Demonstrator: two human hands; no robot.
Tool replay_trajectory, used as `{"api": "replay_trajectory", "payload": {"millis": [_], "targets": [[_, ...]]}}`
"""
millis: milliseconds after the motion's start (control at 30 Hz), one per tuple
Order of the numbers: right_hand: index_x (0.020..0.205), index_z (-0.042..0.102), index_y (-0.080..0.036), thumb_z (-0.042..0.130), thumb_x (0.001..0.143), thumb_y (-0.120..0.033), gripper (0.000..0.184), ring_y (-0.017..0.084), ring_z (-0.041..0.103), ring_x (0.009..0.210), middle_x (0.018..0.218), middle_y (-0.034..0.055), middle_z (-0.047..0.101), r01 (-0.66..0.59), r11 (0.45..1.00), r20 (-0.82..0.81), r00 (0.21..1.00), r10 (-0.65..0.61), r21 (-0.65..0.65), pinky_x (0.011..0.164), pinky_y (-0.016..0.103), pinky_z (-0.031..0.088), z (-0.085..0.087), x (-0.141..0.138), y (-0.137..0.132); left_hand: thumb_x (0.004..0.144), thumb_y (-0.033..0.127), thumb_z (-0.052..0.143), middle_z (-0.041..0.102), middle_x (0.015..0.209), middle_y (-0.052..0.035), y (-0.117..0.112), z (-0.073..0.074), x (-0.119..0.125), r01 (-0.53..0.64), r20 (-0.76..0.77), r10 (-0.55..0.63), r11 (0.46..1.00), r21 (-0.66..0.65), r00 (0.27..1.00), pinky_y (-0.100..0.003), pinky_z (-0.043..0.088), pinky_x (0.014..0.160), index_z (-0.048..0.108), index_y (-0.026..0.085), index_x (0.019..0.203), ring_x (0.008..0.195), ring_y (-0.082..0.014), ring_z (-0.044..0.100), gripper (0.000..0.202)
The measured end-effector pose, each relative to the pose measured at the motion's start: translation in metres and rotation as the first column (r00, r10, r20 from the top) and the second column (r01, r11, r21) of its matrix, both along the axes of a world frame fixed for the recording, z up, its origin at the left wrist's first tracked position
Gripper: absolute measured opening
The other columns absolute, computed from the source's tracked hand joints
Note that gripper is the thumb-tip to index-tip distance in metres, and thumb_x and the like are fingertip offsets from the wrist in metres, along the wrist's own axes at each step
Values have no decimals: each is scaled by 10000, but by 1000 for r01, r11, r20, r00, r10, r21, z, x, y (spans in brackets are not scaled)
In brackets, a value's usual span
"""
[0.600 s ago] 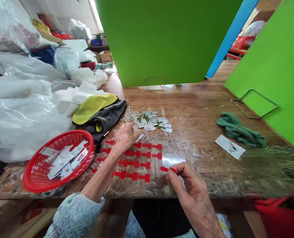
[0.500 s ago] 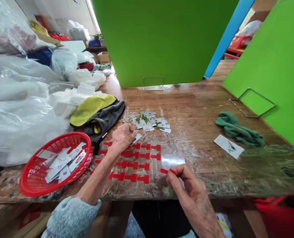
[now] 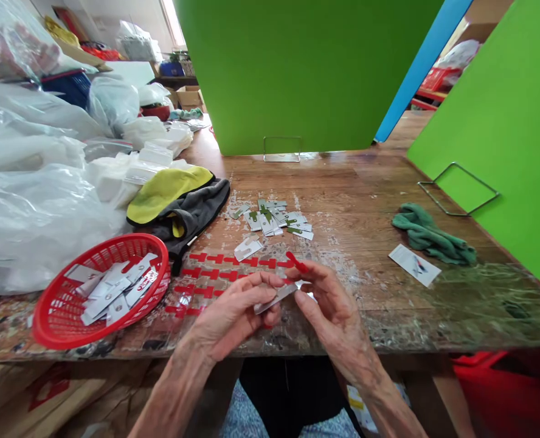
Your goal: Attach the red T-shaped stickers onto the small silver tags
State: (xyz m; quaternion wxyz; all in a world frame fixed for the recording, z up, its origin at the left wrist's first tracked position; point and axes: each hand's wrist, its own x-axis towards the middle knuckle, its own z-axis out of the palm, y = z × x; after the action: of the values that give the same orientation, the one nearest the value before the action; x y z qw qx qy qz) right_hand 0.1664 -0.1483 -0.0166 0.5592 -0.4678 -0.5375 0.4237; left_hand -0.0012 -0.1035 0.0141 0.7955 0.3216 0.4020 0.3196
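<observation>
My left hand (image 3: 247,304) pinches a small white-grey card (image 3: 276,298) above the table's front part. Opposite it, my right hand (image 3: 331,304) holds a red T-shaped piece (image 3: 296,263) against its fingers, with the thumb at the card's right end. Beneath and beyond my left hand lie rows of flat red T-shaped pieces (image 3: 215,259), partly hidden by both hands. A loose card (image 3: 248,248) rests just past the back row. Farther back is a pile of white cards with olive-green parts (image 3: 272,220).
A red basket (image 3: 46,310) with white cards stands left. Behind it are a yellow-and-grey cloth (image 3: 174,194) and plastic bags (image 3: 46,225). On the right lie a green cloth (image 3: 434,234) and a printed card (image 3: 415,265). Green panels (image 3: 297,79) with wire stands border the table.
My left hand has come back from near the pile with a card. My right hand has lifted the red piece and moved up beside the left hand.
</observation>
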Motion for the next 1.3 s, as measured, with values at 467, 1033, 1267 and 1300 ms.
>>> {"api": "replay_trajectory", "payload": {"millis": [467, 1033, 1267, 1300], "targets": [[914, 656, -259, 648, 924, -291, 34, 103, 622, 778, 871, -22, 647, 168, 983, -11, 985, -169, -71, 695, 183, 510, 9, -8, -18, 811, 412, 767, 621, 573, 39, -51, -15, 8, -158, -4, 159, 982, 99, 987, -201, 373, 611, 615, 169, 808, 527, -58, 481, 288], [841, 605, -243, 568, 968, -258, 134, 175, 584, 995, 1088, 25, 553, 64, 991, 271, 962, -31, -115, 876, 330, 432, 0, 3, -46, 771, 275, 704, 634, 499, 33, -54, -18, 12, -150, -107, 160, 984, 99, 981, -229, 363, 573, 671, 145, 938, 491, -86, 518, 214], [855, 590, -246, 555, 972, -225, 124, 170, 598, 957, 1043, 21, 565, 77, 994, 295, 954, -50, -81, 838, 329, 445, -5, -3, -47, 776, 234, 681, 652, 512, 24, -56, -19, 13, -156, -75, 162, 984, 88, 984, -234, 369, 566, 684, 139, 966, 499, -96, 538, 212], [855, 589, -247, 555, 971, -223, 123, 169, 598, 955, 1037, 20, 569, 77, 994, 299, 953, -51, -75, 835, 328, 446, -5, -3, -47, 776, 230, 678, 652, 512, 26, -56, -20, 13, -156, -71, 163, 984, 88, 984, -233, 370, 566, 685, 139, 970, 498, -96, 538, 214]]}}
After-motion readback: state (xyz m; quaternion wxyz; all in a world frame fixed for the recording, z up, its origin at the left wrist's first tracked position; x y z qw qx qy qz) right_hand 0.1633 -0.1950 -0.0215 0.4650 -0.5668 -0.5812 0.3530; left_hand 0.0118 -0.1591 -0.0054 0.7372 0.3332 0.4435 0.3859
